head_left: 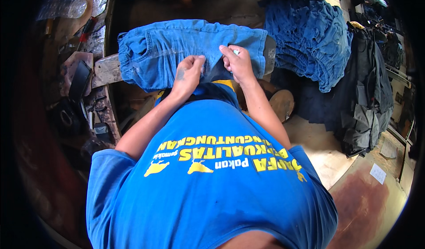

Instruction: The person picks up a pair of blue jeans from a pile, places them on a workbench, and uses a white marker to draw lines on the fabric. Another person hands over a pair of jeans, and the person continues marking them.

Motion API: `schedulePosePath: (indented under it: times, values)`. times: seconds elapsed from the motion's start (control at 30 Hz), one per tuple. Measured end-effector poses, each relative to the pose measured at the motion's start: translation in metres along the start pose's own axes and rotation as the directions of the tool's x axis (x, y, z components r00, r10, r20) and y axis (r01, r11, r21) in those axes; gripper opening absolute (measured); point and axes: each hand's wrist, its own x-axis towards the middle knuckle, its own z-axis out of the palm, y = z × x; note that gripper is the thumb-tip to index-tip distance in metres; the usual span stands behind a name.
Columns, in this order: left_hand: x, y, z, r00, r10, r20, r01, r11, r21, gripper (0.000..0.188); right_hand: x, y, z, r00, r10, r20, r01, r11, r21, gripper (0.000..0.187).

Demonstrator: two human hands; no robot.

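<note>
we pinch the blue jeans (177, 49) with our left hand (188, 69); just right of that grip, our right hand (237, 63) clutches the same denim and a small white piece (236, 52).

wooden board (105, 70) carries blue denim shorts (168, 49); cluttered workbench (101, 36) beside.

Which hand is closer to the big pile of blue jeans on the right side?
Right. The right hand grips the spread jeans on the side toward the pile of jeans; the left hand is farther away.
</note>
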Motion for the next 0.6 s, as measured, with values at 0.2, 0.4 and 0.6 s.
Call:
schedulePosePath:
  times: [0.2, 0.4, 0.6]
  values:
    - [0.0026, -0.0002, -0.0012, 0.999, 0.012, -0.045, -0.012, 1.0, 0.019, 0.033, -0.0019, 0.0011, 0.0002, 1.0, 0.012, 0.003, -0.012, 1.0, 0.006, 0.041]
    - [0.002, -0.0029, -0.0005, 0.996, 0.089, 0.03, -0.094, 0.969, 0.229, 0.032, -0.0032, 0.0015, 0.002, 1.0, 0.003, 0.011, -0.002, 1.0, -0.015, 0.039]
    - [0.0003, 0.0006, 0.001, 0.994, 0.049, -0.094, -0.044, 0.997, 0.062, 0.032, -0.0049, 0.0029, 0.004, 1.0, 0.008, -0.002, -0.008, 1.0, 0.01, 0.04]
